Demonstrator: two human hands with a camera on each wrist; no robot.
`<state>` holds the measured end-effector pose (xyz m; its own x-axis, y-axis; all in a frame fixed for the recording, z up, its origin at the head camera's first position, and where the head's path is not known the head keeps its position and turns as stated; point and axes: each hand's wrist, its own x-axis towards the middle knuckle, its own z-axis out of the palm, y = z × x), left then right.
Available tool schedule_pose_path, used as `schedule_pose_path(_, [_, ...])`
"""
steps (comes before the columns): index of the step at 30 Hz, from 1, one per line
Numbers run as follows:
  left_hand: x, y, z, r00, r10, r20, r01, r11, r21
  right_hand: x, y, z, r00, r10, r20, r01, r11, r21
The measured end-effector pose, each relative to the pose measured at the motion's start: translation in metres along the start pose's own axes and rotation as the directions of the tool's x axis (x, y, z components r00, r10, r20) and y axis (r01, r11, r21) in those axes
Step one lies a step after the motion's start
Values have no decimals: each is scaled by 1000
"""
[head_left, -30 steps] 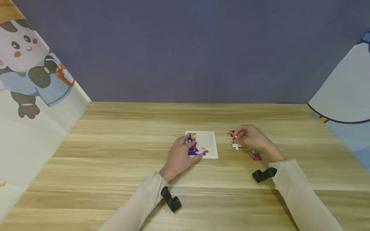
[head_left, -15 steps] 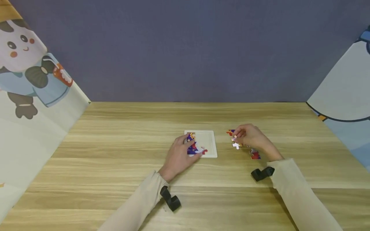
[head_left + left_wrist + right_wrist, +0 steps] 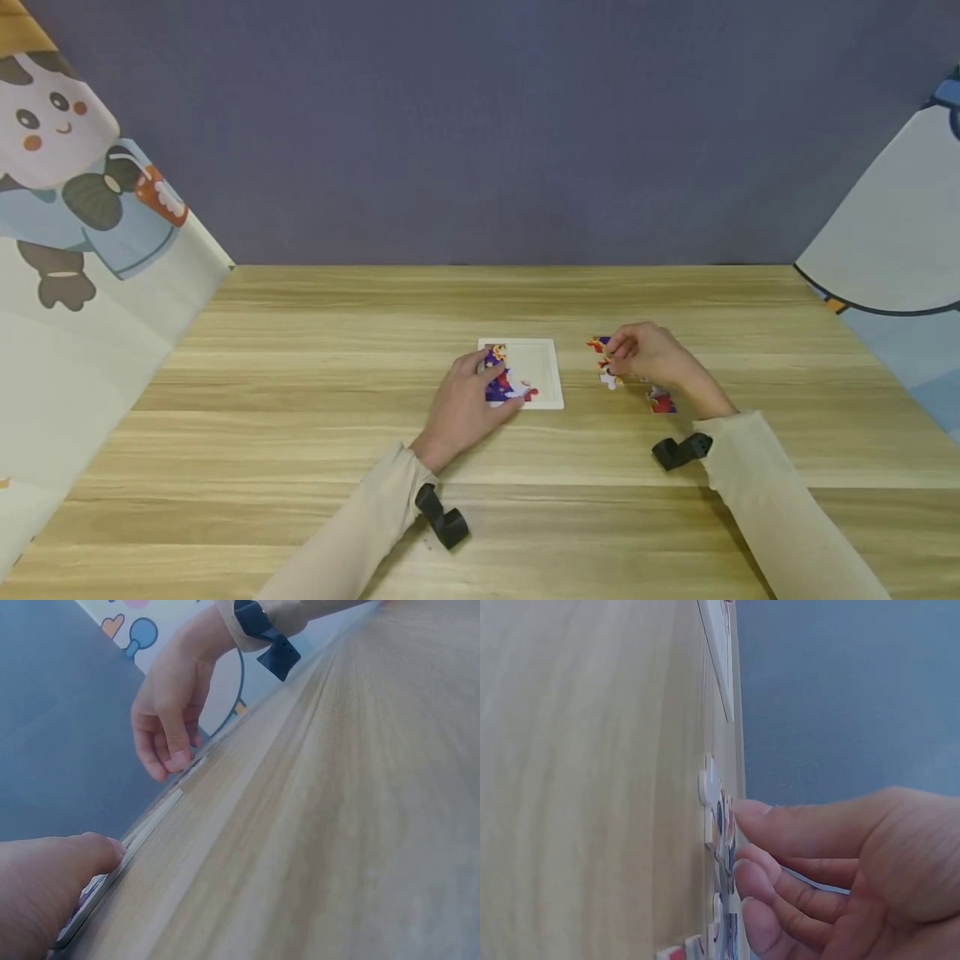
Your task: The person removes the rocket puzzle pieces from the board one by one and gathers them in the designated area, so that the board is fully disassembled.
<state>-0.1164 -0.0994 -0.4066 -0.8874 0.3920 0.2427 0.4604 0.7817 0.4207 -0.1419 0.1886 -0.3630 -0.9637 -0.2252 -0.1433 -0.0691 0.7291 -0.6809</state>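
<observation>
Loose puzzle pieces [image 3: 608,381] on table [image 3: 337,417], just under my right hand [image 3: 654,360], nearer one; fingers [image 3: 754,882] curled in, cannot tell whether pinching any. Part-filled tray [image 3: 557,375] left of pieces, my left hand [image 3: 467,404] laid across it, thumb spread. Right-wrist view shows pieces edge-on beside fingers; head view partly hides them.

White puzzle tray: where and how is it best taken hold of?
Likely the right rim of the white puzzle tray, pinched from the right: it lies flat, that rim is bare, while puzzle pieces and the left hand occupy the left side.
</observation>
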Motion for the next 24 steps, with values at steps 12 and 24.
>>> schedule_pose_path(12, [0, 0, 0, 1000, 14, -11, -14, 1000, 4, 0, -4, 0, 999, 28, 42, -27, 999, -34])
schedule_pose_path(24, [-1, -1, 1, 1000, 2, 2, -2, 1000, 4, 1, -2, 0, 998, 26, 52, -23, 998, -60])
